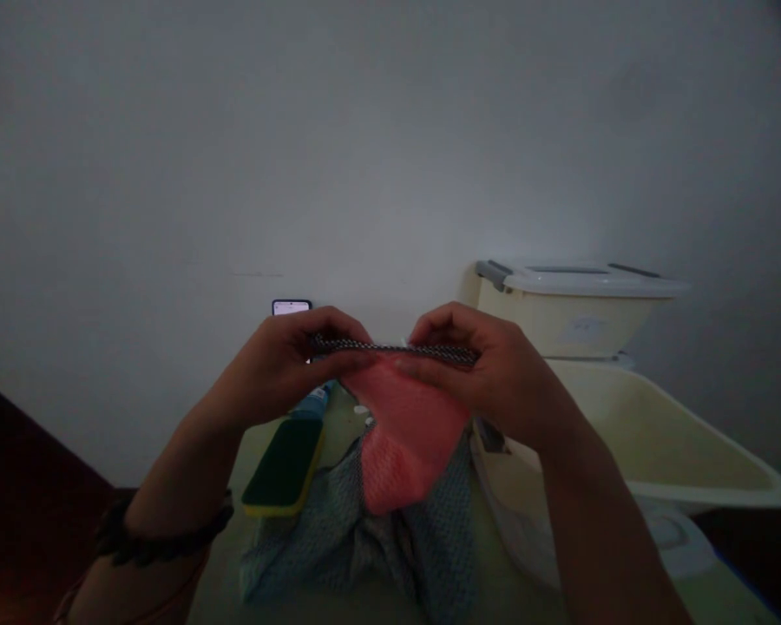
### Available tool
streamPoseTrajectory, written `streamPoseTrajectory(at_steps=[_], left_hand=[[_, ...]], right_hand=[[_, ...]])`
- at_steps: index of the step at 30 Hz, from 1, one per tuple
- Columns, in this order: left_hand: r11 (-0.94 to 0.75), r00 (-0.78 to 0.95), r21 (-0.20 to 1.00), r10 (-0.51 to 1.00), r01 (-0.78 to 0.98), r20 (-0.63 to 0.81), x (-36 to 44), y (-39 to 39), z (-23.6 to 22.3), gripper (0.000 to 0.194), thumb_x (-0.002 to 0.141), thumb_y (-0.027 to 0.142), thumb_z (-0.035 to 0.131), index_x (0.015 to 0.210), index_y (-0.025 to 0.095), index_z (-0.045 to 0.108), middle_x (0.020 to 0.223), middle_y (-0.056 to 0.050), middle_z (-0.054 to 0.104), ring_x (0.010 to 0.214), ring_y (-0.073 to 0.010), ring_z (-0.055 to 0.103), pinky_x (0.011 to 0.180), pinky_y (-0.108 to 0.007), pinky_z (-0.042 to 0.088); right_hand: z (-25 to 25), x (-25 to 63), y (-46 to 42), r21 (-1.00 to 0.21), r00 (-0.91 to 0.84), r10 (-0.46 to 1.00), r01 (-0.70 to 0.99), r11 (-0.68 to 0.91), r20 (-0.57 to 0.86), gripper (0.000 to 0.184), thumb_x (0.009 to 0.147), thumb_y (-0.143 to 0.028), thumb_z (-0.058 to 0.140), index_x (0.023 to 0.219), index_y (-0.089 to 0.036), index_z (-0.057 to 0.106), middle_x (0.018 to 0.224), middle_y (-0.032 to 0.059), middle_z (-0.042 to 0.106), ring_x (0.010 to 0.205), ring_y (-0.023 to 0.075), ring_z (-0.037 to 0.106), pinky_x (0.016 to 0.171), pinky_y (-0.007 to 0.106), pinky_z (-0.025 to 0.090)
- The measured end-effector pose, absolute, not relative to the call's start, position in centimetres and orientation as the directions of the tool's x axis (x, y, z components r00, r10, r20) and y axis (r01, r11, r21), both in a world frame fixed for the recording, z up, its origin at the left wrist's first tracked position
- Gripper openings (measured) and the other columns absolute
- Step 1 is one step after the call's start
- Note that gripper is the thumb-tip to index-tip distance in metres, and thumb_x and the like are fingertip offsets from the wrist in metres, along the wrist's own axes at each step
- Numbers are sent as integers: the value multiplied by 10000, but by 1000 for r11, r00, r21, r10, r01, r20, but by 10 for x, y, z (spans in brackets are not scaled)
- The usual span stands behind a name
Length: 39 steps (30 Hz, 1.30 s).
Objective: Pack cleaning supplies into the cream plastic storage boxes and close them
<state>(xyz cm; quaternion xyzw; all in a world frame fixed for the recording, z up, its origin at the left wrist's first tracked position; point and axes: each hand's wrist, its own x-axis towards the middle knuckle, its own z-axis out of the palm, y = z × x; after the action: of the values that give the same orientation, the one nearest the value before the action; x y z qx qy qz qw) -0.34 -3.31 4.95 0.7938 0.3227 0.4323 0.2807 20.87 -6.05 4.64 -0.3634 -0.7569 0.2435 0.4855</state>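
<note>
Both hands pinch a pink cloth (416,417) along its dark, speckled top edge, which is stretched nearly level between them. My left hand (292,356) is closed on the left end of that edge, and my right hand (475,360) is closed on the right end, thumbs toward me. From there the cloth hangs down in folds, its lower part textured. Beneath it lies a crumpled blue-grey cloth (331,529), partly covered by the pink one. A green and yellow sponge (285,464) rests to its left, below my left wrist.
A phone (292,307) stands against the wall behind my left hand, with a blue bottle (313,402) nearer. At right are a lidded storage box (560,317), an open cream tub (677,434) and a pale tray-like container (517,495), partly behind my right arm.
</note>
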Motion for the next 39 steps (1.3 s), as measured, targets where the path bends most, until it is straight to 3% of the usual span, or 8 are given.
streamPoseTrajectory(at_steps=[5, 9, 15, 20, 25, 29, 32, 39], left_hand=[[-624, 372, 722, 773, 300, 514, -15, -25, 47, 166, 733, 298, 685, 787, 167, 598, 690, 7, 604, 618, -117, 569, 567, -201, 485], [-711, 522, 559, 698, 426, 490, -12, -29, 50, 170, 782, 296, 633, 896, 178, 591, 850, -23, 627, 789, -148, 599, 717, -234, 497], [-763, 460, 468, 644, 446, 611, 0, -44, 52, 164, 774, 249, 638, 899, 182, 555, 846, -18, 622, 784, -141, 594, 719, -235, 484], [-784, 267, 590, 620, 191, 738, 8, -48, 49, 158, 708, 183, 695, 749, 205, 544, 676, 33, 600, 586, -95, 559, 525, -195, 454], [-722, 46, 691, 692, 35, 720, 2, -45, 52, 188, 707, 155, 684, 681, 219, 509, 629, 51, 618, 474, -71, 524, 413, -173, 405], [-615, 255, 789, 764, 7, 593, -10, -40, 54, 205, 701, 185, 697, 777, 222, 511, 591, 49, 602, 419, -68, 497, 354, -147, 344], [-514, 452, 854, 783, 82, 428, -10, -41, 55, 265, 705, 221, 692, 881, 233, 494, 626, 43, 602, 471, -90, 533, 392, -153, 381], [-574, 276, 818, 793, 38, 543, 1, -36, 52, 144, 695, 184, 702, 696, 174, 558, 604, 45, 562, 526, -63, 504, 464, -149, 387]], right_hand=[[48, 218, -59, -777, -146, 842, 328, 537, 520, 223, 701, -336, 719, 825, -162, 653, 661, -11, 602, 568, 94, 517, 492, 211, 398], [50, 211, -63, -711, -161, 803, 389, 586, 574, 182, 729, -324, 695, 818, -166, 682, 642, -15, 603, 560, 87, 497, 497, 207, 386], [51, 199, -67, -638, -189, 759, 438, 633, 623, 190, 745, -363, 676, 785, -180, 704, 601, -26, 573, 531, 80, 430, 476, 209, 332], [49, 194, -66, -758, -225, 829, 335, 560, 512, 295, 800, -447, 583, 749, -161, 632, 591, -33, 502, 540, 83, 417, 457, 202, 321], [47, 199, -65, -780, -422, 803, 282, 558, 421, 251, 746, -398, 658, 746, -168, 557, 745, -8, 564, 706, 122, 514, 647, 241, 436], [46, 204, -66, -881, -434, 818, 106, 462, 377, 239, 770, -360, 644, 879, -186, 520, 776, -12, 564, 678, 109, 531, 576, 217, 443], [46, 203, -65, -870, -474, 800, 128, 476, 368, 219, 769, -341, 648, 880, -181, 549, 754, -17, 567, 665, 104, 523, 556, 206, 423], [44, 201, -62, -812, -516, 783, 251, 527, 348, 178, 785, -328, 615, 867, -173, 582, 732, -24, 550, 632, 93, 482, 529, 197, 383]])
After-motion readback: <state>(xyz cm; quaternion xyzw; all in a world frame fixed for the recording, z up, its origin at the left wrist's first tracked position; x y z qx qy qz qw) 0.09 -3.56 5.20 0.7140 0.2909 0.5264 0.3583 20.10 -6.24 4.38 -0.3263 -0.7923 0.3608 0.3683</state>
